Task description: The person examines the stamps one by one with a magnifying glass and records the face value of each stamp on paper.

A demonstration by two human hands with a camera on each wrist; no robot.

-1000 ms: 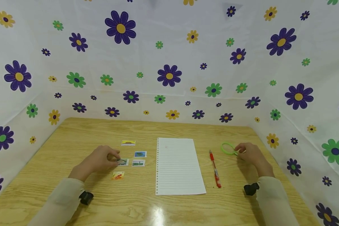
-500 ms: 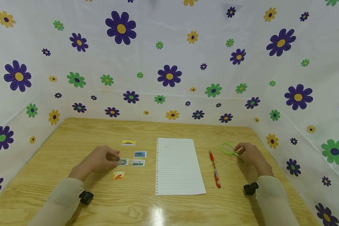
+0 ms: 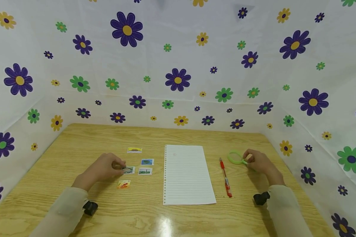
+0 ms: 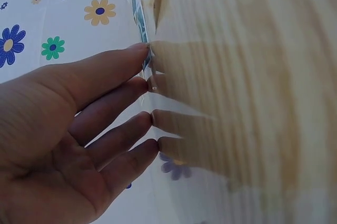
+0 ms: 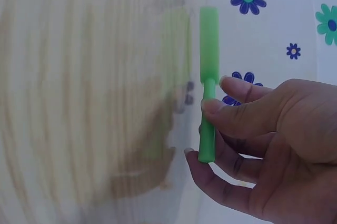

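L hand (image 3: 102,169) holds the same pose as 0.5 s ago: fingers loosely bent, tips on the desk (image 3: 136,210), thumb touching a small grey-green pic card (image 3: 132,170). Orange-red card (image 3: 124,184) sits just nearer the body than those fingers; yellow card (image 3: 134,150) beyond, tower card (image 3: 145,171) & blue card (image 3: 147,162) just R. Card print too small to read. Lined sheet (image 3: 188,177) lies well R of L fingers, w/ a faint illegible mark nr top L. Red pen (image 3: 225,176) is btwn sheet & R fingers. R hand (image 3: 257,162) has shifted slightly L; fingers pinch the handle of a green magnifier (image 5: 209,45), just off the desk. Desk runs beyond R fingers to its back edge; R edge nr them.
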